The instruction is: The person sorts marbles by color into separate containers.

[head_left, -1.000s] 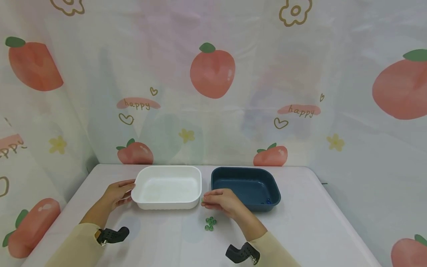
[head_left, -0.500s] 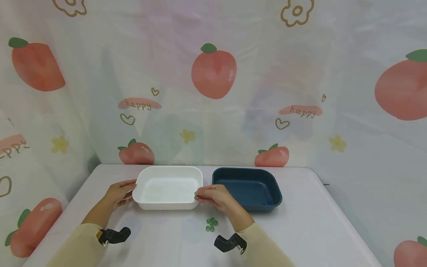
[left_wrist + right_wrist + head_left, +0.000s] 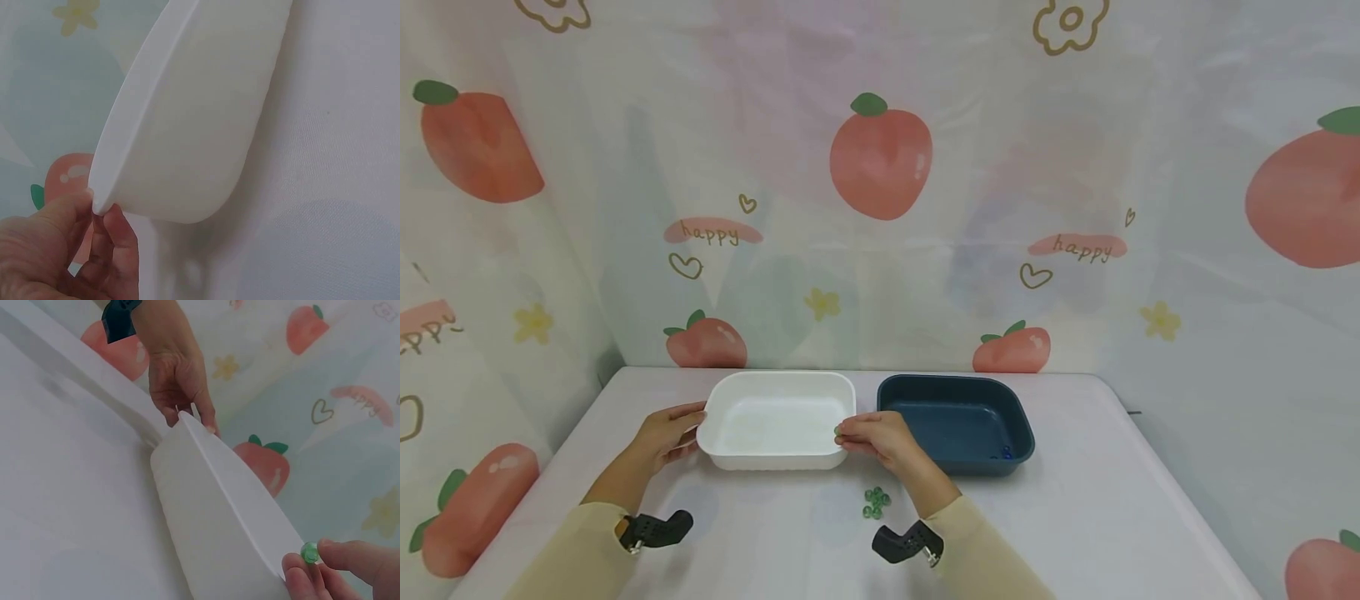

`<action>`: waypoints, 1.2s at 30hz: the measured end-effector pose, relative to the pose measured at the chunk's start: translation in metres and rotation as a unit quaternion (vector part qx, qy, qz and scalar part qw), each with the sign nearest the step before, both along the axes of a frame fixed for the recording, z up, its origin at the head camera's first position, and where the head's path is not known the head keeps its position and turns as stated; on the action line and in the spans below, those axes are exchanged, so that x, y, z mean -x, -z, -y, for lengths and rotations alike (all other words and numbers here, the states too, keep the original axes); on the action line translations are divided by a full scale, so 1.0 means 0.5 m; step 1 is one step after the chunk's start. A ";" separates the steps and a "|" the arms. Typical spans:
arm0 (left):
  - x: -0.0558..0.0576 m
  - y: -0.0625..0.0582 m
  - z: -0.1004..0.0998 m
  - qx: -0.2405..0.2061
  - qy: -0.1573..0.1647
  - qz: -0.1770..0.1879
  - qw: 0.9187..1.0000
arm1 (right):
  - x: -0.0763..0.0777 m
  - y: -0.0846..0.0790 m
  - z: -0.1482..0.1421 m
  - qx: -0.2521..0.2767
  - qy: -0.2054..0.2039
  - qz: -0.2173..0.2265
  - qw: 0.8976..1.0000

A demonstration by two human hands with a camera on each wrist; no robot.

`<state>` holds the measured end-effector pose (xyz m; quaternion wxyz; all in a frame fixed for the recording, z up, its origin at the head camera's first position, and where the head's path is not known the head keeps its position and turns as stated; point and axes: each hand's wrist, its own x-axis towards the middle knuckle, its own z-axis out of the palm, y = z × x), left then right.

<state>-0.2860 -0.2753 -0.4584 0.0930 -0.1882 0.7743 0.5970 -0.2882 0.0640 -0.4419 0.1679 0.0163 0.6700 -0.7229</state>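
A white plastic basin (image 3: 775,462) stands on the table, left of the middle. My left hand (image 3: 662,437) pinches its left rim between thumb and fingers, as the left wrist view also shows. At the opposite rim is my right hand (image 3: 883,438), its thumb and fingers pinching a green glass marble (image 3: 310,552). In the right wrist view that marble is just over the basin's edge. Several more green marbles (image 3: 876,502) lie in a small cluster on the table, below the right hand. No marbles show inside the white basin.
A dark blue basin (image 3: 951,417) stands right of the white one, with a few blue marbles (image 3: 1006,452) in its near right corner. The right forearm passes in front of its left side. Behind the white-covered table (image 3: 1112,517) hangs a fruit-print cloth (image 3: 880,292).
My right hand has moved left with the green marble, from between the two basins to the white basin's right rim. The left hand has kept its hold on the left rim.
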 end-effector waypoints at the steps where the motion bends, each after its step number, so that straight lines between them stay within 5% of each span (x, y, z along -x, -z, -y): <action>1: 0.000 0.000 0.000 0.000 0.000 -0.001 1.000 | 0.000 0.000 0.001 -0.002 0.002 0.000 1.000; 36: 0.000 0.001 -0.001 -0.001 -0.001 -0.007 1.000 | -0.020 0.005 -0.006 -0.002 0.008 -0.011 1.000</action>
